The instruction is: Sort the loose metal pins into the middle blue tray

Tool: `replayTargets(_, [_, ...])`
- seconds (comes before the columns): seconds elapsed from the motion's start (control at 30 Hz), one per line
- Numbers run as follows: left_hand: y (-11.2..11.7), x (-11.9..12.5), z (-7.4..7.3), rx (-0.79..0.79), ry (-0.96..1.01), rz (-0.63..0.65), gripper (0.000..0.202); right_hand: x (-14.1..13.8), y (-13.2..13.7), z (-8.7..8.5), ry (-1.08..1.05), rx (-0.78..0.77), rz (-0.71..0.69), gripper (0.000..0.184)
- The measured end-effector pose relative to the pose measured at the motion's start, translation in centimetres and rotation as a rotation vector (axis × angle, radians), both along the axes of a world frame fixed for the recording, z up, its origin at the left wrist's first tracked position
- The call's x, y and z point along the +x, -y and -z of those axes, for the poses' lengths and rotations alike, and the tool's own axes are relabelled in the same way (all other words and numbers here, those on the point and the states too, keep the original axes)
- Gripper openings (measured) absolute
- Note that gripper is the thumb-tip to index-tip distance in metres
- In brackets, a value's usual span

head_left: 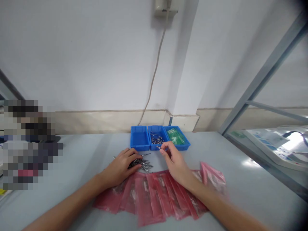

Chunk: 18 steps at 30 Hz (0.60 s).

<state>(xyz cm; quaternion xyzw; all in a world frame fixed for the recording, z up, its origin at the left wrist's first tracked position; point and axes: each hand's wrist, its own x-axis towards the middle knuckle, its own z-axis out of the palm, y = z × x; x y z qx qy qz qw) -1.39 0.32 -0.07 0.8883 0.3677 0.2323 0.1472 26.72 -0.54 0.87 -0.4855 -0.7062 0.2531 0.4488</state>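
My left hand [122, 165] lies on the table with its fingers curled over a loose pile of small metal pins [143, 164]. My right hand [173, 159] hovers just in front of the middle blue tray [152, 145], its fingertips pinched on one small metal pin [158, 147]. That tray holds more metal pins [157, 138]. Several pink plastic bags [158, 195] are fanned out on the table under my forearms.
Three blue trays stand side by side at the wall: the left blue tray [140, 138] looks bare, the right blue tray [185, 146] holds green packets [175, 135]. A cable [154, 77] runs down the wall. A metal frame [262, 77] and papers [269, 141] are at the right.
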Motion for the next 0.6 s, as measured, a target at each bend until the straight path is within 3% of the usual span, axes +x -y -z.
replayTargets(0.17, [0.05,0.06,-0.27,0.003,0.003,0.001,0.025,0.18,-0.25,-0.11,-0.008,0.060,0.023,0.012])
replayTargets(0.6, [0.06,0.00,-0.22,-0.019,-0.022,-0.004,0.024,0.00,-0.18,0.00,-0.031,-0.001,-0.003,0.010])
